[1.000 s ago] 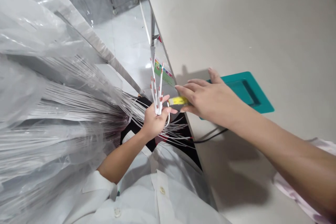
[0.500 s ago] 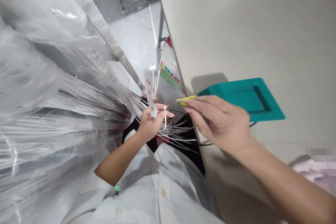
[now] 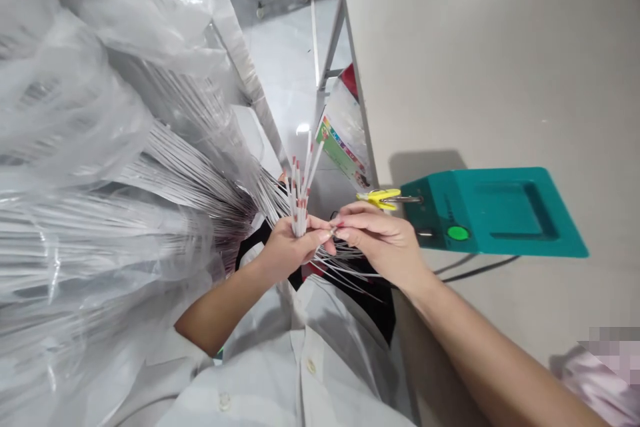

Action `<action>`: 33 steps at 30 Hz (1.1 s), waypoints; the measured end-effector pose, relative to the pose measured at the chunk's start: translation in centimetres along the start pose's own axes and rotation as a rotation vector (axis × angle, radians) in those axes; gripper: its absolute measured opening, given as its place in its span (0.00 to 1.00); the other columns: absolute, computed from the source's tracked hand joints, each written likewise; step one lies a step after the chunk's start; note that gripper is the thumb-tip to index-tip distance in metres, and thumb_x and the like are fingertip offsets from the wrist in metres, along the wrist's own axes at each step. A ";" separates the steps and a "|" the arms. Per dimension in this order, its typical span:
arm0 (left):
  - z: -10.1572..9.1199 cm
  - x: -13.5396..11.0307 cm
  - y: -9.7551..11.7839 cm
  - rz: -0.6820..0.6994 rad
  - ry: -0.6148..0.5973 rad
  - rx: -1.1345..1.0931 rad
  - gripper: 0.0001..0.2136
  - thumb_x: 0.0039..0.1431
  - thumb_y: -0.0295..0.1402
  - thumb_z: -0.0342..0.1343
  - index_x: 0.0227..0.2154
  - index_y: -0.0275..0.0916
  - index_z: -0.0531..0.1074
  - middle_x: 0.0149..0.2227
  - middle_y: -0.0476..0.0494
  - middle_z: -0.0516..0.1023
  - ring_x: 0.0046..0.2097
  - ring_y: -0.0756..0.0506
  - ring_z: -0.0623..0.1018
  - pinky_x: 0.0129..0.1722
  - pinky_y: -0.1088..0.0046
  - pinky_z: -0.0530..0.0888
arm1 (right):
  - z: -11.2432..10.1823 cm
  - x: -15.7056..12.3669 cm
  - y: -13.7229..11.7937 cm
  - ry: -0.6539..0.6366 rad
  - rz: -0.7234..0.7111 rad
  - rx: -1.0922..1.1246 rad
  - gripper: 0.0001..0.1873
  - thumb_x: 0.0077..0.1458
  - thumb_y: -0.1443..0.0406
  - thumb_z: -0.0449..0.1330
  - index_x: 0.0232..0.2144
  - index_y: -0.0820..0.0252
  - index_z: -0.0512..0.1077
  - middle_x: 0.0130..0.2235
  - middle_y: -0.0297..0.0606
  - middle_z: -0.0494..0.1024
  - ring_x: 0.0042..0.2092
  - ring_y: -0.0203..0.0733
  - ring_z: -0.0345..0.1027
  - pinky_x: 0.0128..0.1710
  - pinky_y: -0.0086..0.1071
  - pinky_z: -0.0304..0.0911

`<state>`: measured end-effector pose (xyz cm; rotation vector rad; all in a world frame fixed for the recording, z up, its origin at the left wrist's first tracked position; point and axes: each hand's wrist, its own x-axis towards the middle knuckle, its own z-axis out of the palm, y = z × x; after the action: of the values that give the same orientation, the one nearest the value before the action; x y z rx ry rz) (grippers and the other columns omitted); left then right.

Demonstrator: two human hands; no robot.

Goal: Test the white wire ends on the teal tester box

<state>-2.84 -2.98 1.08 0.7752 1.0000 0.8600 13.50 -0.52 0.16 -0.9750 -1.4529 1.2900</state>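
Note:
A bundle of white wires [image 3: 299, 210] with reddish ends stands upright in my left hand [image 3: 293, 247], which is closed around it. Thumb and fingers of my right hand [image 3: 383, 240] are pinched at a single wire end [image 3: 334, 231], touching my left fingertips; the fingers partly hide it. Beyond my right hand, a yellow clip [image 3: 381, 198] sits on a metal rod of the teal device [image 3: 470, 193], which has a round green button [image 3: 457, 233]. My right hand is apart from the clip.
Many white wires [image 3: 200, 167] wrapped in clear plastic [image 3: 90, 100] fill the left side. The pale table [image 3: 480, 67] lies to the right, with black cables [image 3: 465, 270] behind the device. A printed bag [image 3: 345, 140] stands by the table edge. Pink cloth [image 3: 600, 380] shows at lower right.
My right hand has left the yellow clip and moved left and down to the wire end at my left fingertips. My left hand still holds the bundle. The view has shifted.

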 end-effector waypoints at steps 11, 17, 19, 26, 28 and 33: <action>-0.3 1.1 -1.4 0.023 0.289 0.179 0.16 0.50 0.40 0.58 0.38 0.34 0.75 0.30 0.46 0.77 0.16 0.58 0.63 0.17 0.79 0.61 | -0.1 -1.1 -0.5 0.246 -0.159 -0.421 0.15 0.48 0.67 0.63 0.41 0.54 0.74 0.40 0.41 0.75 0.36 0.39 0.69 0.33 0.33 0.67; 0.2 1.2 -0.8 0.028 0.221 0.233 0.14 0.46 0.40 0.61 0.29 0.32 0.75 0.16 0.53 0.68 0.17 0.56 0.63 0.17 0.79 0.60 | 0.3 -1.0 -0.6 0.088 -0.236 -0.480 0.10 0.53 0.69 0.58 0.38 0.55 0.75 0.35 0.39 0.77 0.36 0.38 0.71 0.35 0.32 0.68; 0.3 1.1 -0.6 0.022 0.071 0.314 0.13 0.44 0.40 0.62 0.21 0.33 0.73 0.12 0.55 0.63 0.17 0.56 0.62 0.18 0.79 0.59 | 0.5 -0.9 -0.5 0.019 -0.179 -0.449 0.08 0.52 0.68 0.58 0.35 0.56 0.76 0.33 0.39 0.76 0.35 0.37 0.71 0.32 0.30 0.68; 0.1 1.1 -0.9 -0.037 -0.111 0.375 0.17 0.45 0.43 0.61 0.17 0.34 0.68 0.13 0.55 0.63 0.18 0.55 0.63 0.19 0.79 0.60 | 0.7 -0.9 -0.5 -0.012 -0.057 -0.348 0.04 0.51 0.67 0.59 0.29 0.58 0.74 0.29 0.36 0.74 0.29 0.34 0.68 0.26 0.28 0.64; 0.0 1.2 -0.8 -0.042 -0.110 0.311 0.16 0.45 0.44 0.61 0.21 0.33 0.71 0.15 0.52 0.67 0.18 0.54 0.66 0.20 0.79 0.63 | 0.7 -0.9 -0.3 0.057 -0.046 -0.282 0.03 0.51 0.67 0.59 0.27 0.58 0.72 0.28 0.36 0.72 0.29 0.34 0.68 0.27 0.28 0.64; -0.2 1.6 -0.5 -0.033 0.237 -0.005 0.19 0.47 0.46 0.59 0.32 0.33 0.76 0.29 0.41 0.78 0.24 0.51 0.75 0.25 0.76 0.69 | 0.4 -0.8 0.4 0.112 -0.093 -0.214 0.02 0.52 0.69 0.58 0.29 0.57 0.69 0.30 0.35 0.72 0.31 0.35 0.67 0.30 0.29 0.64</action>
<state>-2.46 -1.72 -0.01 0.6603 1.2158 0.9408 13.29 -1.37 -0.33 -1.0878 -1.5516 1.0117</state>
